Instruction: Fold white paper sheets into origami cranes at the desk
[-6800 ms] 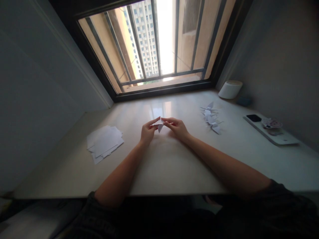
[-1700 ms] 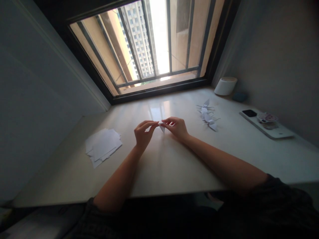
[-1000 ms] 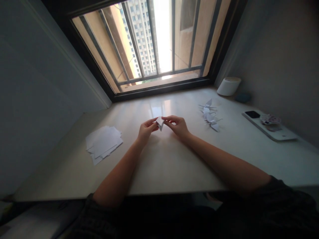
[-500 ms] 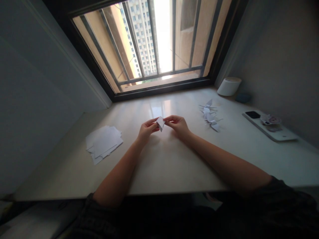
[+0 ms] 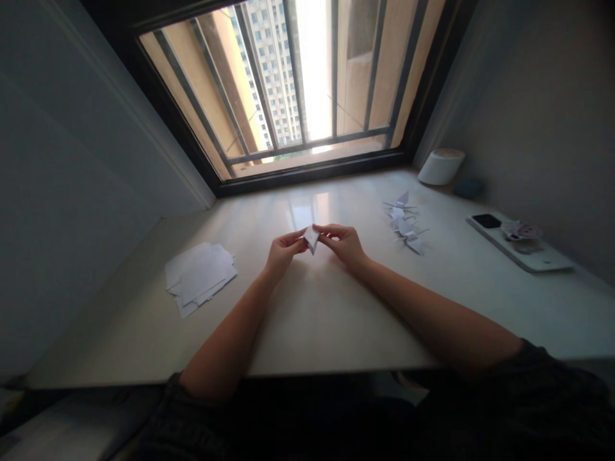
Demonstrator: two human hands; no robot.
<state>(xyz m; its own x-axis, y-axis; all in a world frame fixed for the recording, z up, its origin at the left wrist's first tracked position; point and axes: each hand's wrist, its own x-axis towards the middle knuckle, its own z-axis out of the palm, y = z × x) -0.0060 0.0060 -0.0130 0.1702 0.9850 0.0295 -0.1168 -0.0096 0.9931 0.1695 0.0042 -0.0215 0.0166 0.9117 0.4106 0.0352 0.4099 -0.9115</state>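
A small folded piece of white paper (image 5: pixel 311 239), kite-shaped with a point facing down toward me, is held up between both hands over the middle of the table. My left hand (image 5: pixel 283 251) pinches its left edge between thumb and fingers. On the other side, my right hand (image 5: pixel 344 242) grips the right edge and upper corner with thumb and forefinger. Fingertips partly cover the paper's sides. To the right lie several folded paper cranes (image 5: pixel 405 224) in a row. Left of my hands is a loose stack of white paper sheets (image 5: pixel 202 275).
A white phone (image 5: pixel 542 261) with a round attachment (image 5: pixel 523 230) on its back lies at the right. Behind it stand a white cup-like object (image 5: pixel 441 166) and a dark rounded item (image 5: pixel 469 187) by the wall. A barred window (image 5: pixel 307 169) borders the table's (image 5: pixel 336 326) far side.
The folded paper has shifted and turned slightly between the fingers. My right fingers have moved up toward its top corner. Everything else on the table stays put.
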